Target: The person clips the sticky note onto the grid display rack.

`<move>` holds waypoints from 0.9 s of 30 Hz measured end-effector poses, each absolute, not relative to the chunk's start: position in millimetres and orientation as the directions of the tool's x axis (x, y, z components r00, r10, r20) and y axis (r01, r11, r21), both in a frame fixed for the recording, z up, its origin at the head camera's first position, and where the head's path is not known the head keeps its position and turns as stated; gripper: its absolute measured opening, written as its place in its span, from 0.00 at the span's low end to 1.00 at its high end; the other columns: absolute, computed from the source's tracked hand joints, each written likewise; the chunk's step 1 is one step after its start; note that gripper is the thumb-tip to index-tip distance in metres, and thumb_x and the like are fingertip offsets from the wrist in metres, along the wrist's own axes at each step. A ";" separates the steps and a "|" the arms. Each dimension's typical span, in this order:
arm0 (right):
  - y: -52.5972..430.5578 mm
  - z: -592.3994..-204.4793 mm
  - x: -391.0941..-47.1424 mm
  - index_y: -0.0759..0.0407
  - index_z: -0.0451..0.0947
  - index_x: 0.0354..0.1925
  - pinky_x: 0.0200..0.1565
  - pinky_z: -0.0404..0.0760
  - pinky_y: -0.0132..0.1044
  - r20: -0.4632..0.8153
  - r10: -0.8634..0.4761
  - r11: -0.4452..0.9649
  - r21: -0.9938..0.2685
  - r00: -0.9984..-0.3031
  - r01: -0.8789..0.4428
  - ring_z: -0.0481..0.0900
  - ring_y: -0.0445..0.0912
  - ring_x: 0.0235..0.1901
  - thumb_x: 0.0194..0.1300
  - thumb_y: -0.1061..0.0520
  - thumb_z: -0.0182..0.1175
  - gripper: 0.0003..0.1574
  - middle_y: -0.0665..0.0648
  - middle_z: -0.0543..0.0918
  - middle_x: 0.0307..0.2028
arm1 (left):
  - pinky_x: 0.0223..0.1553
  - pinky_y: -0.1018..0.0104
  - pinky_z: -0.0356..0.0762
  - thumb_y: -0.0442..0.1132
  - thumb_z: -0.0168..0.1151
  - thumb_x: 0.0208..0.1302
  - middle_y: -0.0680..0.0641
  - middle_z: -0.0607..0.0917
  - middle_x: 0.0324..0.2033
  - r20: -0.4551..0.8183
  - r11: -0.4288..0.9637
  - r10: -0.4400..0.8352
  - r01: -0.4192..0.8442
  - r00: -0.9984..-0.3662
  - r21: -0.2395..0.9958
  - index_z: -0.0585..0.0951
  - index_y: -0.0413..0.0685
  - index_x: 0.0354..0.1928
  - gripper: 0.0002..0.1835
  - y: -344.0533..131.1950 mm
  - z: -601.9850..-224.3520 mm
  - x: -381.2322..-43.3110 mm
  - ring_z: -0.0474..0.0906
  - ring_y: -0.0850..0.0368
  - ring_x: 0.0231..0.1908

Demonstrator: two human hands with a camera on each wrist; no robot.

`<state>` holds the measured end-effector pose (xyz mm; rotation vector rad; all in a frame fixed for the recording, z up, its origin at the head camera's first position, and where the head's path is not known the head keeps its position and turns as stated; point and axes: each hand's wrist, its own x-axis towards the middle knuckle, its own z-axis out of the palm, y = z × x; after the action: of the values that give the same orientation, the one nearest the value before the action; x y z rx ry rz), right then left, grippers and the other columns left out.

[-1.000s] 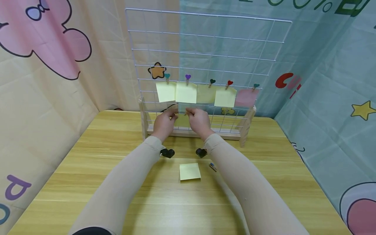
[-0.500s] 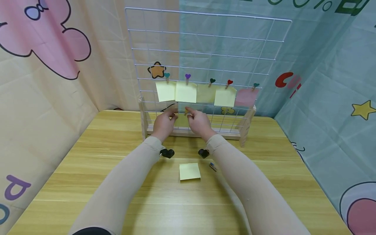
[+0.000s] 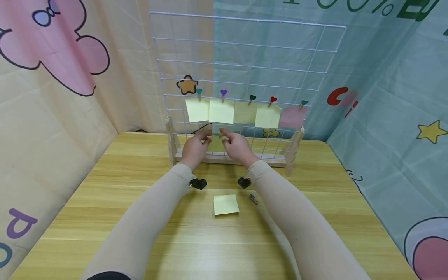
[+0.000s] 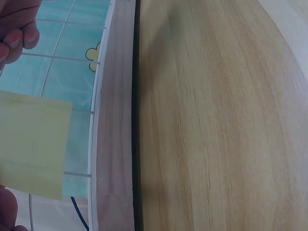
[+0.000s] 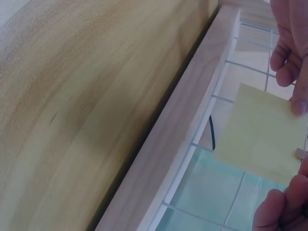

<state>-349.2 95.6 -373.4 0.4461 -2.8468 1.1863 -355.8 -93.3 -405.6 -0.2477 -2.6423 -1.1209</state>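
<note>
A pale yellow sticky note (image 3: 217,145) hangs low against the white wire grid (image 3: 249,62). My left hand (image 3: 195,148) pinches its left edge, the thumb lying on the paper in the right wrist view. At the note's upper edge sits a small wooden clip (image 5: 301,153), partly cut off by the frame. My right hand (image 3: 240,148) is close beside this clip, index finger stretched out and thumb apart from it. In the left wrist view the note (image 4: 33,144) spans the space between both hands.
Above, several notes hang in a row from heart clips, including a pink note (image 3: 293,116). A yellow note (image 3: 226,205) and a loose clip (image 3: 253,199) lie on the wooden table (image 3: 196,249). Wooden feet (image 3: 294,151) hold the grid.
My right hand has loosened its pinch at the clip and drawn slightly right, with the index finger straightening. The left hand stays at the note's left edge.
</note>
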 end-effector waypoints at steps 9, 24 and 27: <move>97.3 -370.1 -345.9 0.38 0.63 0.80 0.19 0.65 0.34 0.112 -0.263 0.672 -0.691 -0.958 -0.265 0.62 0.43 0.13 0.83 0.54 0.52 0.33 0.50 0.68 0.17 | 0.29 0.61 0.75 0.46 0.57 0.81 0.47 0.88 0.57 0.296 0.704 0.069 0.256 -0.953 0.662 0.82 0.59 0.67 0.18 -94.4 -406.4 -353.7 0.80 0.53 0.28; 105.1 -373.7 -336.4 0.42 0.65 0.80 0.22 0.67 0.35 0.180 -0.281 0.646 -0.691 -0.943 -0.324 0.66 0.44 0.18 0.79 0.54 0.56 0.35 0.51 0.72 0.20 | 0.30 0.59 0.78 0.44 0.60 0.79 0.45 0.87 0.62 0.297 0.713 0.100 0.277 -0.950 0.645 0.78 0.60 0.71 0.21 -96.6 -405.2 -346.6 0.85 0.51 0.29; 109.1 -373.9 -332.3 0.44 0.65 0.80 0.22 0.68 0.35 0.188 -0.292 0.629 -0.701 -0.938 -0.336 0.67 0.44 0.18 0.79 0.55 0.57 0.35 0.51 0.73 0.21 | 0.33 0.57 0.80 0.44 0.60 0.79 0.45 0.86 0.62 0.299 0.717 0.105 0.280 -0.949 0.639 0.77 0.62 0.72 0.22 -96.8 -404.5 -344.8 0.87 0.49 0.35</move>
<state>-332.3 109.1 -373.9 0.5374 -2.7838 1.2159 -344.8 -96.8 -404.5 -0.3057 -2.6818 -1.0552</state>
